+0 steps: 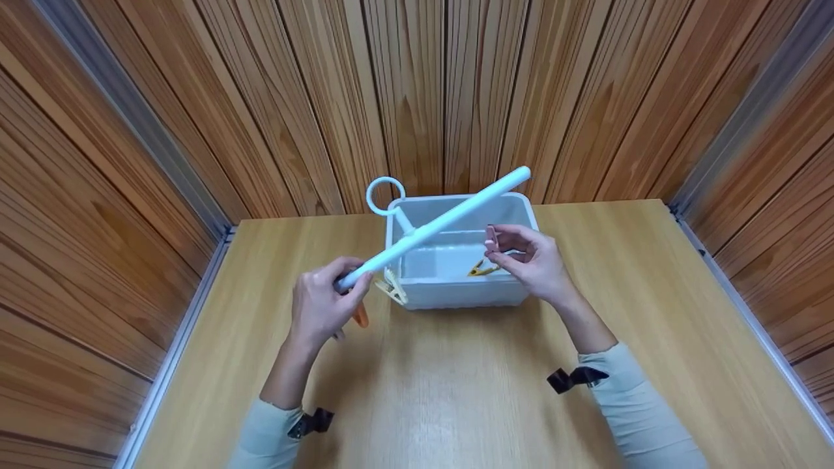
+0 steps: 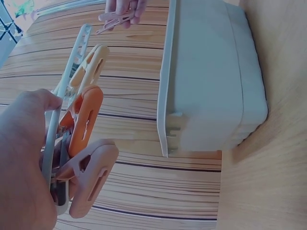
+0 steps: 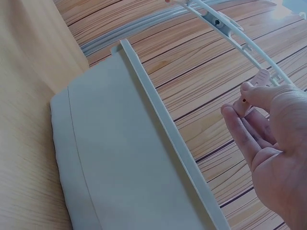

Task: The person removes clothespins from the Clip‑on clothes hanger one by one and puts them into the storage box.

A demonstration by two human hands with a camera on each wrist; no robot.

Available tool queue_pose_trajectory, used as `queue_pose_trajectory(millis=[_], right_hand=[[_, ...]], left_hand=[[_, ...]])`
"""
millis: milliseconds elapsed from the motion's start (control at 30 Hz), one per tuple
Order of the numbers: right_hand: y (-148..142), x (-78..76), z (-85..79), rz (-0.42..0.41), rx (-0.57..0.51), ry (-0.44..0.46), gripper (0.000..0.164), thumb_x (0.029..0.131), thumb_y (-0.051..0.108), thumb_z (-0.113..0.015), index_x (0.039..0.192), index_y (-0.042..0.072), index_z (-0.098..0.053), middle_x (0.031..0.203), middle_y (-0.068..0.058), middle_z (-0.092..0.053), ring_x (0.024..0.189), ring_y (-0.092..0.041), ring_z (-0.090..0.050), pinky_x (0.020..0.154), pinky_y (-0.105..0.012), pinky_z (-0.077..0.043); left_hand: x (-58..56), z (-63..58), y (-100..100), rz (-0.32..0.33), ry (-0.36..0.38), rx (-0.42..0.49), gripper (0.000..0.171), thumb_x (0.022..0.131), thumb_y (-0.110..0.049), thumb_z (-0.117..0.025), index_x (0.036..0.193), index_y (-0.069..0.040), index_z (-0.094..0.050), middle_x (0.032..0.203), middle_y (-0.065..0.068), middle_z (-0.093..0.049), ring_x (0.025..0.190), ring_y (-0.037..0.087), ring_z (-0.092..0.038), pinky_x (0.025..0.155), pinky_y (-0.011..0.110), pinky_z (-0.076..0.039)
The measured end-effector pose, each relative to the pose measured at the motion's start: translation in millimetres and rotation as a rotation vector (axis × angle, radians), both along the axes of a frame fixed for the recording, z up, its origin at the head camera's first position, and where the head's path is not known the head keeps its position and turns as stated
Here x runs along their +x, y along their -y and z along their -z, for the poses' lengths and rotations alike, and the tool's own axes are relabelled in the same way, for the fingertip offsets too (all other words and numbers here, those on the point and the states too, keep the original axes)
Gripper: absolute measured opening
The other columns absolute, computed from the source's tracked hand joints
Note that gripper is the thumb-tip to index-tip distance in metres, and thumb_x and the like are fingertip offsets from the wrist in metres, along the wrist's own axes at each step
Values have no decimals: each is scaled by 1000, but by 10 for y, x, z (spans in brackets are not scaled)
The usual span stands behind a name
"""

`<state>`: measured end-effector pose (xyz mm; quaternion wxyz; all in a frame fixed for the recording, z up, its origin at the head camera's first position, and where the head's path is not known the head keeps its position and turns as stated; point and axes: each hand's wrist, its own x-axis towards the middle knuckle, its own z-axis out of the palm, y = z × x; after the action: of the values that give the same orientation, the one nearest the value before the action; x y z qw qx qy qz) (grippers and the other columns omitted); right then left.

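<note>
My left hand grips one end of a pale blue clip hanger, a long bar with a ring hook. The bar slants up to the right across the bin. Hanging under it in the left wrist view are a cream clothespin, an orange clothespin and a brownish-pink clothespin. Between thumb and fingertips, my right hand pinches a pink clothespin below the bar's far part. In the right wrist view this clothespin overlaps the bar.
A whitish plastic bin stands on the wooden table beneath the hanger. Inside it lies a yellow clothespin. Wood-panelled walls rise behind the table and on both sides.
</note>
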<state>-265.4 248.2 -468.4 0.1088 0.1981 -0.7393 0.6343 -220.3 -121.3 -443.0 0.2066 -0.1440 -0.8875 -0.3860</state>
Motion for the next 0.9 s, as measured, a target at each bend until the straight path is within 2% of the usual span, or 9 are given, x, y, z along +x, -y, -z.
queue_pose_trajectory(millis=[67, 167, 267, 367, 667, 900], right_hand=[[-20, -20, -8, -1, 8, -4, 49, 93, -19, -79, 140, -13, -68, 114, 3, -82, 102, -3, -78, 91, -20, -66], [-56, -49, -21, 6, 24, -2, 48, 93, -17, -80, 140, -11, -70, 115, -8, -82, 102, -3, -78, 91, -19, -66], [-90, -79, -40, 23, 51, 9, 48, 95, -14, -80, 141, -9, -70, 118, -23, -80, 102, -3, -77, 91, -17, -65], [-123, -112, -66, 31, 72, 20, 47, 96, -12, -80, 142, -8, -70, 121, -32, -77, 102, -2, -76, 91, -16, -64], [-186, -244, -85, 51, 132, 67, 48, 98, -8, -79, 145, -6, -68, 124, -32, -76, 102, 1, -74, 93, -14, -62], [-218, -332, -124, 74, 175, 63, 45, 101, -2, -80, 144, -6, -69, 125, -31, -76, 102, 4, -72, 93, -11, -59]], left_hand=[[1, 13, 13, -12, -18, -3, 18, 100, -22, -85, 111, -7, -85, 79, 6, -79, 63, 11, -58, 61, 21, -42], [3, 28, 37, -25, -27, 9, 18, 100, -21, -84, 110, -6, -84, 80, 6, -80, 64, 13, -59, 62, 22, -43], [10, 41, 67, -34, -7, 38, 17, 101, -20, -84, 112, -6, -84, 83, 8, -81, 66, 14, -62, 64, 21, -46], [17, 59, 101, -43, 16, 60, 18, 101, -19, -84, 114, -6, -84, 86, 9, -82, 68, 15, -65, 66, 20, -47], [18, 120, 182, -92, 69, 113, 22, 102, -21, -84, 119, -7, -84, 95, 11, -85, 78, 22, -73, 72, 21, -52], [10, 148, 201, -118, 83, 126, 21, 102, -21, -83, 118, -7, -85, 95, 11, -86, 77, 22, -73, 70, 20, -51]])
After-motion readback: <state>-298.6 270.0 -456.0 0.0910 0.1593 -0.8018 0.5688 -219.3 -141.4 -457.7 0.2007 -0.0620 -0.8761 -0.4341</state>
